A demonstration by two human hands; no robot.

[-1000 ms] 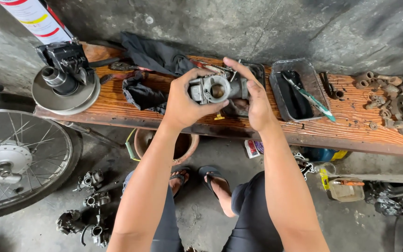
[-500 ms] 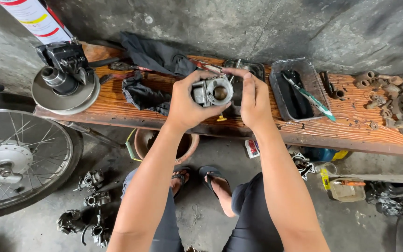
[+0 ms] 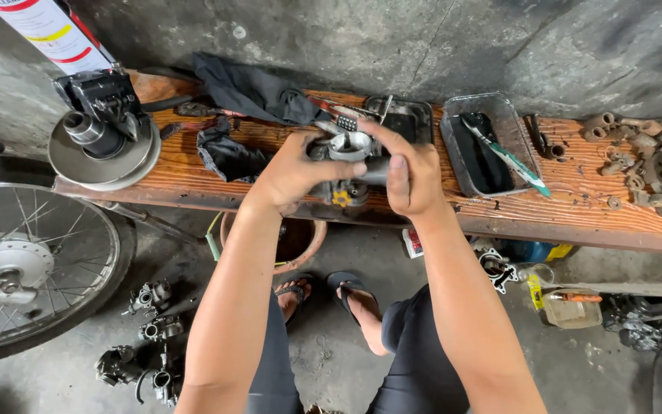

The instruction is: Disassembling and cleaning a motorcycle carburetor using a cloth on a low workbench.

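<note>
Both hands close around a grey metal carburettor body [image 3: 350,165], held just above the near edge of the long orange-brown wooden plank [image 3: 193,172]. The left hand [image 3: 293,175] grasps it from the left, fingers curled under and the thumb pressed across its round open bore. The right hand [image 3: 410,178] clamps it from the right, the forefinger arched over the top and the thumb pointing down along the side. A small yellow fitting shows at the part's underside.

Behind the hands lie a crumpled black cloth [image 3: 250,96] and a dark rectangular metal tray [image 3: 406,119]. Just to the right sits a clear rectangular plastic tray [image 3: 453,153] holding a green-handled toothbrush [image 3: 503,153]. Farther right a heap of rusty small metal parts [image 3: 641,157] covers the plank. At the plank's left end stands a grey round pulley disc with a black assembly on top [image 3: 101,138].

Below the plank, a brown clay pot [image 3: 300,238] rests on the concrete floor beside the person's sandalled feet [image 3: 327,295]. A spoked motorcycle wheel [image 3: 32,264] stands at the left, with several spare carburettor bodies [image 3: 147,337] scattered near it.
</note>
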